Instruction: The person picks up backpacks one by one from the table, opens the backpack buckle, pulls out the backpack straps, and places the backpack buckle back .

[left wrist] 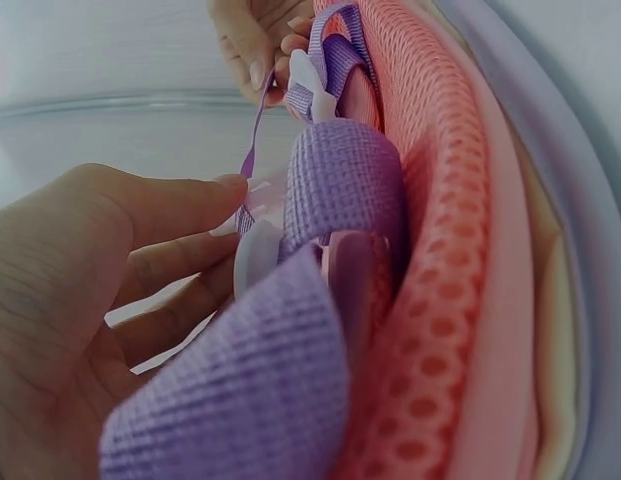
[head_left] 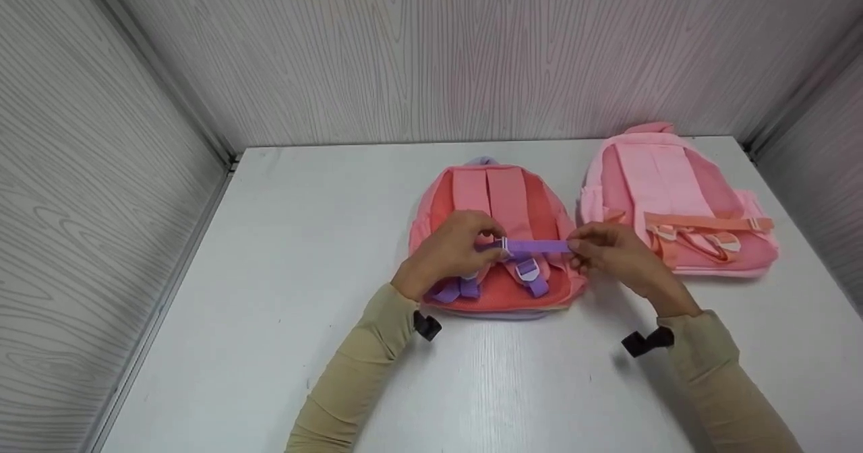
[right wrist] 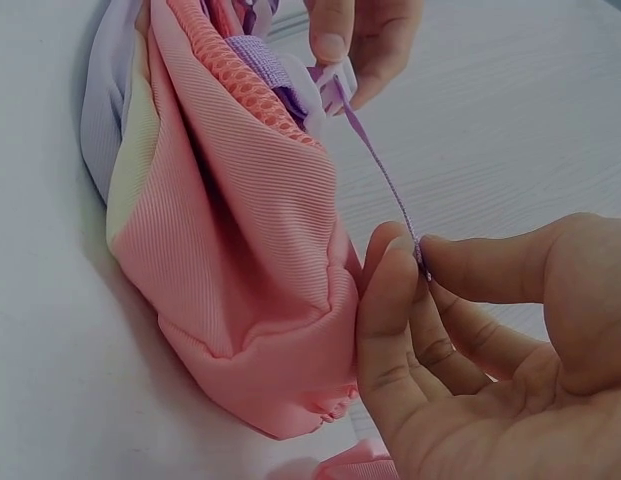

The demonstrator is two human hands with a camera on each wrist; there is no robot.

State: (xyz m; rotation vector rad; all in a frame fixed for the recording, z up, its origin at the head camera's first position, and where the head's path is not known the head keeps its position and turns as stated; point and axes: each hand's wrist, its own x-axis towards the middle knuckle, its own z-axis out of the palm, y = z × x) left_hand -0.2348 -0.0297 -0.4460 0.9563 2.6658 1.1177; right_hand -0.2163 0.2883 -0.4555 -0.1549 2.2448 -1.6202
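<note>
A coral-pink backpack lies on the table with its shoulder straps facing up. Across it, a purple webbing strap is stretched level between the two hands. My left hand pinches the strap at a small white buckle. The strap's other end is pinched between thumb and fingers of my right hand, beside the backpack's right side. Seen from the right wrist, the strap runs thin and taut from the buckle to the right fingertips. Below the hands lie purple lower straps with a white adjuster.
A lighter pink backpack with an orange strap lies at the right, close to the right hand. Both bags rest on a white table. Wood-grain panels enclose it at the back and sides.
</note>
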